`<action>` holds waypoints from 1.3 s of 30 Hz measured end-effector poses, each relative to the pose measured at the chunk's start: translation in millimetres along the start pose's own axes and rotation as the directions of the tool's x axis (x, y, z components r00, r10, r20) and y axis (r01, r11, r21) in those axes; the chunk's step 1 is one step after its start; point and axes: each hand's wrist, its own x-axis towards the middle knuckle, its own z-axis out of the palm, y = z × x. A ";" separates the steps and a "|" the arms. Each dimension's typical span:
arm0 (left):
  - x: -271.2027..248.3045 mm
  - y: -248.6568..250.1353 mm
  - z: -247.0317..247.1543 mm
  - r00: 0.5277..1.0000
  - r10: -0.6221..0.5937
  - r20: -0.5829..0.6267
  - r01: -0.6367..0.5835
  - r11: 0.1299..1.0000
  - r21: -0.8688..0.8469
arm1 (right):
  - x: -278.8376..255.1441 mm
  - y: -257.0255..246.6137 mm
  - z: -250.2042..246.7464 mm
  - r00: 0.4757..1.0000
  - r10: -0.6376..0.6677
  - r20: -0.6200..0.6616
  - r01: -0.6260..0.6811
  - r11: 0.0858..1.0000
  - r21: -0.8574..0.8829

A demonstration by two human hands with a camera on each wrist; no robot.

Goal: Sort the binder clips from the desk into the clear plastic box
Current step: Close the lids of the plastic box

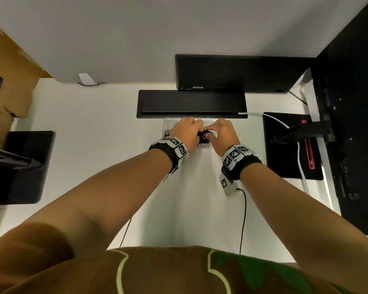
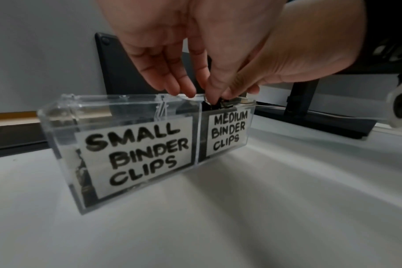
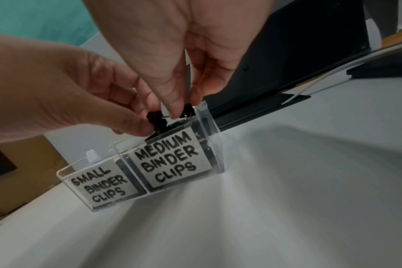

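Note:
The clear plastic box stands on the white desk with two compartments, labelled SMALL BINDER CLIPS and MEDIUM BINDER CLIPS. Both hands meet over the medium compartment's open top. My left hand pinches a black binder clip at the rim. My right hand pinches another black clip just beside it. Silver wire handles show between them; whether the clips are hooked together is unclear. Dark clips lie in the small compartment.
A black keyboard-like bar lies right behind the box, with a monitor base further back. Black stand bases sit at the right, with a white cable, and at the left. Cardboard stands at the far left.

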 end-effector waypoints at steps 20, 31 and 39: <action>-4.9 -63.5 -21.9 0.765 -0.641 -0.061 0.533 0.684 -0.499 | 32.2 14.9 -7.4 0.958 0.271 0.095 -0.276 0.960 0.048; -4.2 -70.5 -43.2 0.766 -0.620 0.169 0.323 0.144 -0.936 | 26.7 4.3 -21.4 0.914 0.334 0.231 -0.406 0.740 0.536; -45.5 -63.7 -7.4 0.865 -0.502 -0.022 0.341 0.620 -0.707 | -14.1 26.2 10.8 0.988 0.149 0.031 -0.151 0.942 0.300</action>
